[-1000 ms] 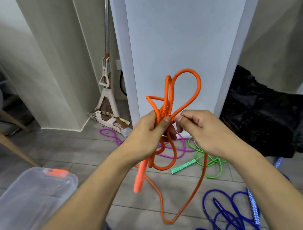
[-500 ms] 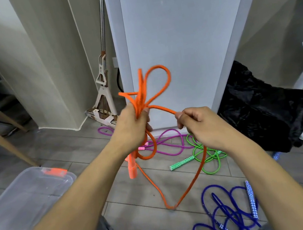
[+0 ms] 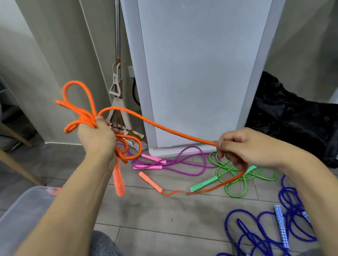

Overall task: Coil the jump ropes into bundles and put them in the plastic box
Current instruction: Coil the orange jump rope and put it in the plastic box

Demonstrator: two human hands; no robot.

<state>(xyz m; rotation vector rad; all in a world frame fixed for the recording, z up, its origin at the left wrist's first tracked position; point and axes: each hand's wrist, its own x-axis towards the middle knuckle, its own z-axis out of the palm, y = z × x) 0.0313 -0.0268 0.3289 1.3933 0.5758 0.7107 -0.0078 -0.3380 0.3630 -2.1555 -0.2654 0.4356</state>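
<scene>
the left hand (image 3: 97,137) is raised to the left of centre, its grip closed tight around a bunch of loops of the orange jump rope (image 3: 159,127); several loops stick up above the fist, more curl out below it, and one orange handle (image 3: 118,180) hangs down from the bundle beside the forearm. from the fist a single strand runs down and to the right to the right hand (image 3: 250,150), whose grip is pinched closed on the rope between thumb and fingers. past that hand the rope drops to the floor (image 3: 155,215) and trails left to the second orange handle (image 3: 150,182), which lies on the tiles. behind it on the floor lies the purple jump rope (image 3: 183,165) with pink patterned handles, just beside the base of a tall white cabinet (image 3: 207,54). the green jump rope (image 3: 236,177) lies tangled under the right hand, and the blue jump rope (image 3: 262,237) is sprawled in loose loops at the lower right. the clear plastic box (image 3: 11,221), with an orange latch, sits at the lower left, partly hidden by the left forearm. a mop (image 3: 119,84) leans in the corner by the cabinet, and a black bag (image 3: 295,115) slumps on the right.
</scene>
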